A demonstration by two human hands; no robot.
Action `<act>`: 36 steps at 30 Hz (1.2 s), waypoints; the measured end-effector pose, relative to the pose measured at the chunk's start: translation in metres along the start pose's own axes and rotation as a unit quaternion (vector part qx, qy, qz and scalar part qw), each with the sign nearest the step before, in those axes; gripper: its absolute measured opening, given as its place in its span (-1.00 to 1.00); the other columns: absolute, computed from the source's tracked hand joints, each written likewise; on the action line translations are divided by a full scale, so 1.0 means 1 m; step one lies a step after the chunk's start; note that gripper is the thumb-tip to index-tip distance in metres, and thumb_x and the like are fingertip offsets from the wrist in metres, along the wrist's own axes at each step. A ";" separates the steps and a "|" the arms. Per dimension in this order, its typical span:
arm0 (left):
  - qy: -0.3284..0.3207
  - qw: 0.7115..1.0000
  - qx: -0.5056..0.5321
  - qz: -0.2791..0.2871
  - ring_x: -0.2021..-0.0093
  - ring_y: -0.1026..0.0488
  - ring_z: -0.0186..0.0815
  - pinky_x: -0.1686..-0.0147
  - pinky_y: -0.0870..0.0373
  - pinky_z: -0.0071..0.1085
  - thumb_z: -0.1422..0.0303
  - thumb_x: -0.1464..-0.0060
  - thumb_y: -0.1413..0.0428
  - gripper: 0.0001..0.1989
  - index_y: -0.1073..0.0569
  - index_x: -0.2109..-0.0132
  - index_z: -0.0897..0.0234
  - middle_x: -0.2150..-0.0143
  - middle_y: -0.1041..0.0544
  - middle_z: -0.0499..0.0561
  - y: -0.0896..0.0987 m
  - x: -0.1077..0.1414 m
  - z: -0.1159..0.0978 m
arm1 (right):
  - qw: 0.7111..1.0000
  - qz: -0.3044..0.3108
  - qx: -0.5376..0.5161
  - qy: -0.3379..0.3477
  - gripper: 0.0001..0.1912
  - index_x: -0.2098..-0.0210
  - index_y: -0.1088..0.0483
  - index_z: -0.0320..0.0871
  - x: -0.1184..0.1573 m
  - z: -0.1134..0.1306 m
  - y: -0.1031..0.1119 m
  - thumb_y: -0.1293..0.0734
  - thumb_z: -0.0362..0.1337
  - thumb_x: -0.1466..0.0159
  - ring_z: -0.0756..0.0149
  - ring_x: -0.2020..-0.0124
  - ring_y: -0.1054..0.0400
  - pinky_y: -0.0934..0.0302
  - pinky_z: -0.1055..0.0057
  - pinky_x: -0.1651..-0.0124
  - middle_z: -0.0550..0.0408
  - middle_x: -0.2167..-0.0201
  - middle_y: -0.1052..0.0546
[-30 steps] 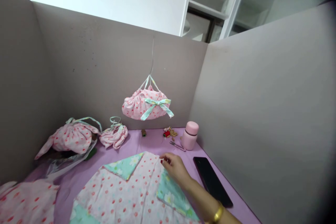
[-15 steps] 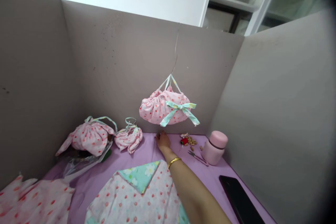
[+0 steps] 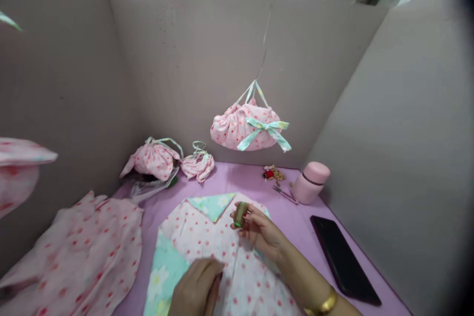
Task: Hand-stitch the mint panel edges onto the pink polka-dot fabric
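Olive thread spool: pinched in the right hand, above the pink dotted cloth.
Left hand: fingers curled low over the cloth; grip cannot be told.
Purple surface: carries the cloth, and at right the snips, pink flask and black phone.

Grey partition panels around 1 purple-covered table.

Cloth on table, phone to its right. Flask behind phone, snips left of flask. Bag hung before rear panel.
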State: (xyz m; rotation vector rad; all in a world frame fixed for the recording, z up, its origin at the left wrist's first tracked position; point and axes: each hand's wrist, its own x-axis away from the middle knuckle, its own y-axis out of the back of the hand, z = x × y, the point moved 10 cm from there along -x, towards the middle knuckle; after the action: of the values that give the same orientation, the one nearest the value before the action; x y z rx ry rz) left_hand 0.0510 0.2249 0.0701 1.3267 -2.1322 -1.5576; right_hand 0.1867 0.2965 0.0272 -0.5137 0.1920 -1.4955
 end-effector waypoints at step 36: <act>0.000 0.998 0.062 -0.005 0.45 -0.38 -0.31 0.41 -0.29 -0.41 0.40 -0.20 0.18 -0.71 -0.35 0.40 0.31 0.48 -0.45 -0.01 -0.011 -0.011 -0.006 | 0.971 -0.013 -0.210 -0.114 -0.81 0.33 -0.37 -0.24 0.061 -0.085 -0.023 -0.27 -0.24 -0.12 0.43 0.68 -0.32 -0.17 0.55 0.69 0.11 0.56 -0.48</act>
State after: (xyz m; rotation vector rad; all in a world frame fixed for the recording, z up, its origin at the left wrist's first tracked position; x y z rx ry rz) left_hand 0.0664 0.2286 0.0673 1.3772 -2.2581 -1.4499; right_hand 0.1344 0.2192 -0.0253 -1.0265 0.3242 -1.4098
